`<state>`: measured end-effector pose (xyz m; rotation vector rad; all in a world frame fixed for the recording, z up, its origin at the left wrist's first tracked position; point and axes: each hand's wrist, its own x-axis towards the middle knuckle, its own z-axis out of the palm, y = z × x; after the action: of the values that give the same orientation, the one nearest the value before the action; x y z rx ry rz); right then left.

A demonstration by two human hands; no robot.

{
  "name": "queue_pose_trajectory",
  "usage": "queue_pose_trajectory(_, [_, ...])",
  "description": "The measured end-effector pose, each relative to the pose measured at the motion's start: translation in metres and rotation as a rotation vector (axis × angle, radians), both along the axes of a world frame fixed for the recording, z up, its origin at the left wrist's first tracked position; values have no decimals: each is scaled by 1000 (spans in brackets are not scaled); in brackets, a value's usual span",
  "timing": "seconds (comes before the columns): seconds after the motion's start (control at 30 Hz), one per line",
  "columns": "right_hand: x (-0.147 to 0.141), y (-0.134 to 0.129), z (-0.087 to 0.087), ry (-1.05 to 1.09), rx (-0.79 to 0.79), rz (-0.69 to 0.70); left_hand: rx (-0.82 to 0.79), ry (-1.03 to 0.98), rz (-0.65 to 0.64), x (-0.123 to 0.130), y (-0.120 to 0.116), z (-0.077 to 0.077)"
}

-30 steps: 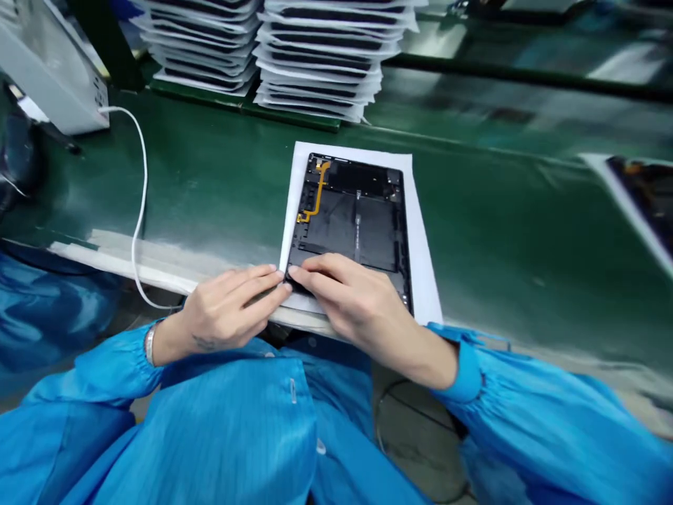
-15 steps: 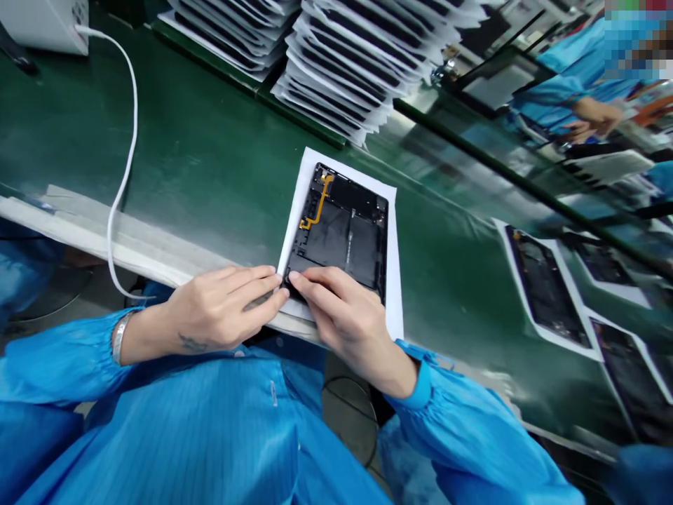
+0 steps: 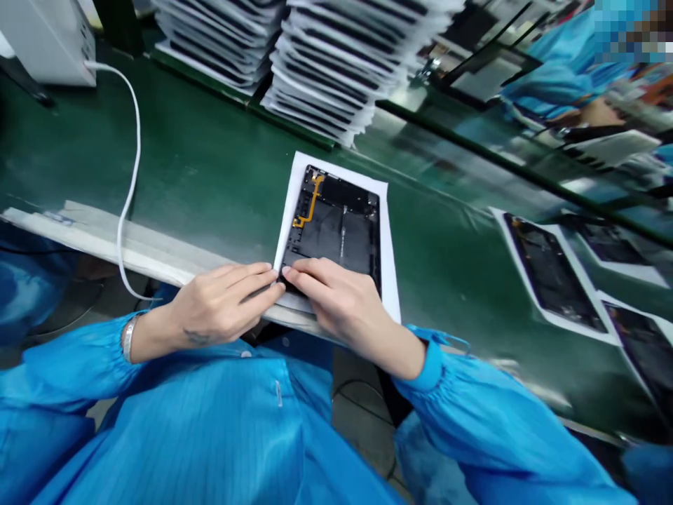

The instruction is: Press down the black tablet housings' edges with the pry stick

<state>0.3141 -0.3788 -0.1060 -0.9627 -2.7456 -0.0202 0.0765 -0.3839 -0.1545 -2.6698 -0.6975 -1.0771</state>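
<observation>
A black device housing with an orange flex cable along its upper left lies on a white sheet at the bench's near edge. My left hand rests with its fingertips at the housing's lower left corner, the fingers stretched out and close to one another. Bent over the lower part of the housing, my right hand has its fingertips pressed together near that same corner. Whatever the right fingertips grip, if anything, is hidden.
Tall stacks of devices between white sheets stand at the back. A white cable runs from a white box over the near edge. More housings lie on sheets at the right. Another person is beyond the rail.
The view has shifted slightly. My right hand's fingers lie flatter, with their tips a little nearer the housing's left edge. My left hand has hardly moved.
</observation>
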Motion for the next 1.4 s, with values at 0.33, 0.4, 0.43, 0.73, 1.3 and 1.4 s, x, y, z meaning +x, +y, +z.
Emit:
queue_pose_trajectory(0.33, [15,-23,-19,295,-76,-135,-107,293,32,2,6,30])
queue_pose_trajectory(0.4, [18,-22,-19,279,-65,-114,-22,369,12,7,12,33])
queue_pose_trajectory(0.43, [20,-22,-18,267,-55,-102,25,383,5,10,14,32])
queue_pose_trajectory(0.73, [17,-13,-18,197,286,-105,-685,135,-3,6,35,43])
queue_pose_trajectory(1.3, [-2,0,-23,376,361,160,-701,-207,183,-5,124,113])
queue_pose_trajectory(1.4, [0,-2,-28,409,159,88,-480,-259,271,-33,159,163])
